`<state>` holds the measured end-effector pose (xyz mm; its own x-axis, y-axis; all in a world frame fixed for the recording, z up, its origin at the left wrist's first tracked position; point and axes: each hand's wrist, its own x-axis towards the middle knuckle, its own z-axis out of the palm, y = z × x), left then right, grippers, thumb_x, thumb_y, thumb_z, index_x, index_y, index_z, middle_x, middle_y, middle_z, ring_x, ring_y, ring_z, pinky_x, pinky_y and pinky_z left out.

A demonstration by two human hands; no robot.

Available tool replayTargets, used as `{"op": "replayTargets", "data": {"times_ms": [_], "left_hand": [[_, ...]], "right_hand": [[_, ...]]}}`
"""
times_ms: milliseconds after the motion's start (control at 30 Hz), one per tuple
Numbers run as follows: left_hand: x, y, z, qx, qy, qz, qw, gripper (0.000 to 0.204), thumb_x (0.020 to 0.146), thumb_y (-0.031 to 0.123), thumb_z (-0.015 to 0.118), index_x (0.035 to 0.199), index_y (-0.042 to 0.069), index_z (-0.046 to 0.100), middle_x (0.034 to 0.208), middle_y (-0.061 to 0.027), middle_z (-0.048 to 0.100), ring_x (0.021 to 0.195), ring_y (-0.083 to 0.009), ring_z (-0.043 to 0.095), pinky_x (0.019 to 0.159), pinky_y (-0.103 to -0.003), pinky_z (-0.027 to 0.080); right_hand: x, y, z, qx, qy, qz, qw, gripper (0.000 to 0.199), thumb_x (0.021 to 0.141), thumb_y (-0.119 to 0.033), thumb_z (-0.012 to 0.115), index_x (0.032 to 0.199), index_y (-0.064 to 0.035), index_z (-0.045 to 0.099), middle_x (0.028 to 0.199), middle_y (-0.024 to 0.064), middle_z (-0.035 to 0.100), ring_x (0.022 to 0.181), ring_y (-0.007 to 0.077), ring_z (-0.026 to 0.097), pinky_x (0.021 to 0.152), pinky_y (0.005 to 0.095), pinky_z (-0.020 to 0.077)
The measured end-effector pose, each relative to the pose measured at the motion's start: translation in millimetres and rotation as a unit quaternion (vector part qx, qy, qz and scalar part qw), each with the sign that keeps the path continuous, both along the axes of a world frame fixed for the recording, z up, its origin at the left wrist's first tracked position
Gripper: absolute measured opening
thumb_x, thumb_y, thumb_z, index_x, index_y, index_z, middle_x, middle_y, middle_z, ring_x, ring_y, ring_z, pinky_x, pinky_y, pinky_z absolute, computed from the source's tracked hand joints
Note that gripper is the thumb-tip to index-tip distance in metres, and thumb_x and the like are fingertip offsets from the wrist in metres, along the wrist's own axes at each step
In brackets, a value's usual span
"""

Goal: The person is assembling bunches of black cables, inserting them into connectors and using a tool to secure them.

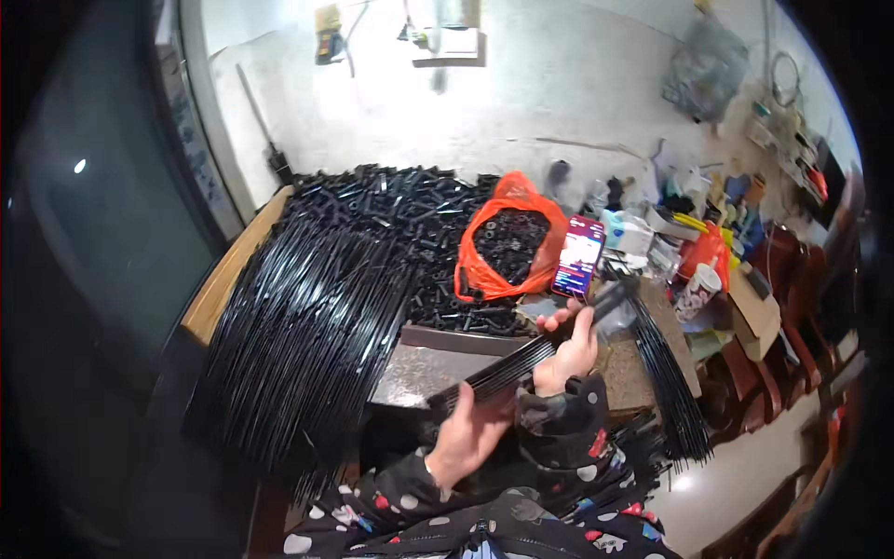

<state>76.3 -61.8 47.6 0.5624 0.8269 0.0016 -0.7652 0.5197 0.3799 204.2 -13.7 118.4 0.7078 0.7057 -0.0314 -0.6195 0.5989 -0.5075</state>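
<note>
A bundle of thin black rods (514, 370) slants across in front of me, its far end up to the right. My left hand (468, 436) is closed round the lower left part of the bundle, thumb on top. Farther along it, my right hand (570, 354) grips the same rods, thumb pointing up and fingertips showing past them. Beyond the bundle lies a heap of short black parts (372, 200). An orange plastic bag (466, 252), filled with small black ring-like pieces, sits open on that heap. A lit phone (578, 256) leans upright beside the bag.
A wide pile of long black rods (298, 345) covers the left side, next to a wooden board (237, 265). More rods (666, 382) hang over the table's right edge. A patterned cup (698, 291), a red bag (710, 250) and clutter stand at the right, near brown chairs (792, 307).
</note>
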Motion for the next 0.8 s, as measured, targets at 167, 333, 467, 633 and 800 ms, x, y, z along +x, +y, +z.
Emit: {"op": "replayTargets", "data": {"times_ms": [167, 333, 467, 633, 800], "left_hand": [[-41.2, -4.8, 62.5, 0.357, 0.266, -0.147, 0.883, 0.041, 0.079, 0.017, 0.058, 0.112, -0.007, 0.05, 0.111, -0.0156, 0.055, 0.1, -0.0235, 0.054, 0.09, -0.033, 0.038], [-63.4, 41.2, 120.1, 0.664, 0.356, 0.391, 0.529, 0.043, 0.079, 0.033, 0.062, 0.096, -0.007, 0.057, 0.092, -0.0177, 0.06, 0.087, -0.0295, 0.058, 0.079, -0.038, 0.045], [-48.2, 84.0, 102.8, 0.559, 0.445, 0.13, 0.687, 0.032, 0.078, 0.015, 0.061, 0.103, -0.004, 0.055, 0.105, -0.0137, 0.059, 0.102, -0.0208, 0.055, 0.089, -0.037, 0.039], [-54.0, 80.7, 61.2, 0.515, 0.46, 0.057, 0.721, 0.016, 0.081, 0.006, 0.054, 0.095, 0.002, 0.061, 0.081, -0.0059, 0.066, 0.084, -0.0164, 0.062, 0.104, -0.047, 0.012], [-60.3, 120.5, 94.1, 0.577, 0.198, -0.364, 0.704, 0.086, 0.067, 0.053, 0.063, 0.126, -0.003, 0.037, 0.123, -0.0166, 0.046, 0.111, -0.0233, 0.046, 0.096, -0.04, 0.033]], "right_hand": [[-5.5, -22.8, 20.5, 0.134, -0.263, 0.041, 0.954, 0.031, 0.093, -0.028, 0.039, 0.1, 0.0003, 0.048, 0.065, 0.0057, 0.049, 0.05, 0.0144, 0.047, 0.053, 0.031, 0.0454], [-33.7, -30.6, -35.4, 0.09, -0.386, 0.171, 0.902, 0.026, 0.091, -0.02, 0.042, 0.098, 0.0042, 0.049, 0.065, 0.0109, 0.054, 0.052, 0.0174, 0.052, 0.052, 0.0301, 0.0466], [-47.0, -29.3, -109.9, 0.0, -0.392, 0.382, 0.837, 0.022, 0.092, -0.016, 0.039, 0.102, -0.0002, 0.051, 0.073, 0.0075, 0.056, 0.066, 0.014, 0.056, 0.06, 0.0246, 0.0446], [-56.5, -23.8, -144.2, 0.045, 0.004, 0.487, 0.872, 0.029, 0.089, -0.021, 0.049, 0.106, 0.002, 0.051, 0.081, 0.0092, 0.06, 0.071, 0.0149, 0.058, 0.064, 0.0244, 0.0463], [-46.3, -27.5, -152.4, -0.08, -0.151, 0.386, 0.906, 0.019, 0.089, -0.01, 0.046, 0.1, 0.0041, 0.051, 0.078, 0.0101, 0.059, 0.068, 0.0158, 0.057, 0.063, 0.0262, 0.0473]]}}
